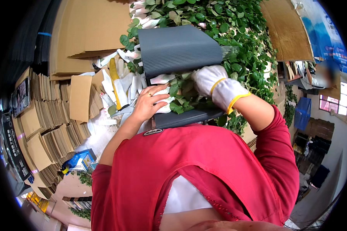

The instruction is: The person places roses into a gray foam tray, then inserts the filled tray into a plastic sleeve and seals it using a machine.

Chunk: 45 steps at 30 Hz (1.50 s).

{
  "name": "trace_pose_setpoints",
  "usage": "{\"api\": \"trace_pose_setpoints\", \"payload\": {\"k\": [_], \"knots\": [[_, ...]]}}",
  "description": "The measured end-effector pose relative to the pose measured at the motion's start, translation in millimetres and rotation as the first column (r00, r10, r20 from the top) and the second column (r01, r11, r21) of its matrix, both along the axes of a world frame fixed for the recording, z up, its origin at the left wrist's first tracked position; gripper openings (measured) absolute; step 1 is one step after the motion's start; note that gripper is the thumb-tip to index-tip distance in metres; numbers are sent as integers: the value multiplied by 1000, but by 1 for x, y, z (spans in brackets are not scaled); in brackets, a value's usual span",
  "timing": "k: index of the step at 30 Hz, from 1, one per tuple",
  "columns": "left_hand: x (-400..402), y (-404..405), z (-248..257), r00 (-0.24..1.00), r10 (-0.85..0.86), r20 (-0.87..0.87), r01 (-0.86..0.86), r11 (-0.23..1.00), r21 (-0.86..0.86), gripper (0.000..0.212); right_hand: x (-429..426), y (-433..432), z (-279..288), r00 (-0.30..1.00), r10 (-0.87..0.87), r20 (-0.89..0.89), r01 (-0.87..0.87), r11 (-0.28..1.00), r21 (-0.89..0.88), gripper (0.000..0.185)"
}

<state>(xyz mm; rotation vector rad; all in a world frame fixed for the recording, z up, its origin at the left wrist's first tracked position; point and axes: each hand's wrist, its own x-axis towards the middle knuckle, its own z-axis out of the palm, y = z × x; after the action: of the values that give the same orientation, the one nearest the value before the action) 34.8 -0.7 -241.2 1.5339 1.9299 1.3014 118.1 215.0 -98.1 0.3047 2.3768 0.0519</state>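
My bare left hand, a ring on one finger, lies with spread fingers on white mesh-sleeved flower heads at the left end of a leafy bundle. My right hand wears a white work glove with yellow trim. It reaches in among green leafy stems, where leaves hide its fingertips, so its grip is unclear. A dark grey corrugated sheet stands raised behind both hands. Nearer my body, a dark grey corrugated flap lies under the leaves, against my red apron.
Leafy stems are heaped behind and to the right. At left are cardboard sheets, stacked cardboard pieces, a yellow-and-white glove and a blue box. Another person, partly visible, is at far right near a blue crate.
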Motion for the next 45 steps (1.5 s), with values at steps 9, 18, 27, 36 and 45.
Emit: {"api": "trace_pose_setpoints", "payload": {"k": [9, 18, 27, 36, 45], "knots": [[-4, 0, -2, 994, -16, -109, 12, 999, -36, 44, -14, -24, -66, 879, 118, -462, -203, 969, -140, 20], [-12, 3, -1, 994, 34, 101, -20, 990, -138, 42, -8, -9, -6, 815, 107, -569, -385, 834, -396, 24], [15, 16, 6, 804, 569, 173, -480, 793, -375, 39, 42, 16, -101, 812, 175, -557, -478, 747, -462, 63], [-20, -13, -5, 525, 847, 83, -802, 525, -285, 23, 37, 13, -102, 877, 216, -429, -412, 799, -439, 62], [13, 25, 8, 794, 607, 28, -538, 725, -430, 36, 43, 14, -118, 875, 98, -474, -367, 773, -517, 72]]}}
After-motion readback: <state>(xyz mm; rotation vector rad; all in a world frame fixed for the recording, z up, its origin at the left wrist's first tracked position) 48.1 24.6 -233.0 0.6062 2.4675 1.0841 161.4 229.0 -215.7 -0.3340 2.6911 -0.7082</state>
